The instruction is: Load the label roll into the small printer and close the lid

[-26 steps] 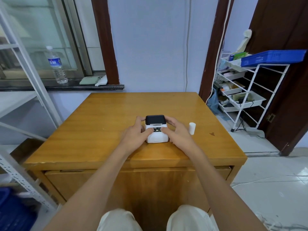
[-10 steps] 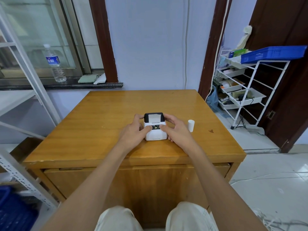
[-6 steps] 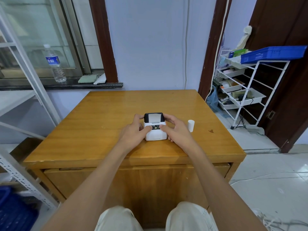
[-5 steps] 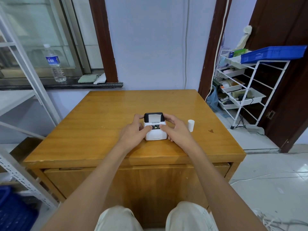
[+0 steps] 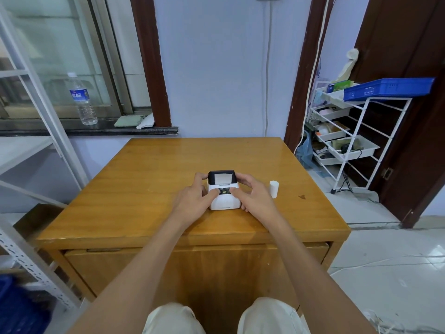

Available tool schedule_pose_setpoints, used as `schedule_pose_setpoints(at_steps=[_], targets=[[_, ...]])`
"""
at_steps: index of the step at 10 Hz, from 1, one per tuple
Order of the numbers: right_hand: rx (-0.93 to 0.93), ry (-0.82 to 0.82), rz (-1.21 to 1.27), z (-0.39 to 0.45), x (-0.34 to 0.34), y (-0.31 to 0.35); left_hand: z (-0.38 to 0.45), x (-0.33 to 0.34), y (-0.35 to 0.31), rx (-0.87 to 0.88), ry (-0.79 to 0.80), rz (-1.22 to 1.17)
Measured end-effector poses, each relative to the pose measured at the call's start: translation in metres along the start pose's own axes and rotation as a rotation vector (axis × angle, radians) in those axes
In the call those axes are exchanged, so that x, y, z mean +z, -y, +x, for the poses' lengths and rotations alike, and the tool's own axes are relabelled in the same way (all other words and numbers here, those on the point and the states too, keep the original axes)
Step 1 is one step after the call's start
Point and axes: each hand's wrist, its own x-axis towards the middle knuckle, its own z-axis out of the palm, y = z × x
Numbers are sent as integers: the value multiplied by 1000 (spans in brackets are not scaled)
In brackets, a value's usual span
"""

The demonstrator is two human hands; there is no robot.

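I have both hands on the small printer [image 5: 224, 190], which sits on the wooden table [image 5: 144, 179] a little back from the near edge. My left hand [image 5: 192, 201] cups its left side, fingers curled round the back corner and the thumb laid across the front face beside the lit panel; my right hand [image 5: 252, 196] mirrors that on the right side, thumb on the front and fingers wrapped behind. Both hands are closed loosely around the body rather than squeezing it. The black lid [image 5: 221, 177] looks tipped up at the back with something pale showing in it, though I cannot tell whether that is the open bay or a window. The label roll [image 5: 274, 188] stands upright on the table just to the right of my right hand, apart from the printer and not yet picked up. I judge the printer to be light, hard plastic with smooth sides, likely to skate on this glossy tabletop, so one hand should steady its flanks. The roll looks very light and easily crushed or unwound; I would pinch it gently by its flat ends, not squeeze the wound paper.
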Motion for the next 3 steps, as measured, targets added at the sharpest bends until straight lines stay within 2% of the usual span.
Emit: schedule_pose_setpoints(at_steps=[2, 3], targets=[[24, -75, -12, -17, 3, 0, -8, 0, 1, -16, -29, -44], [178, -97, 123, -32, -5, 2, -25, 3, 7, -30, -156, -286]])
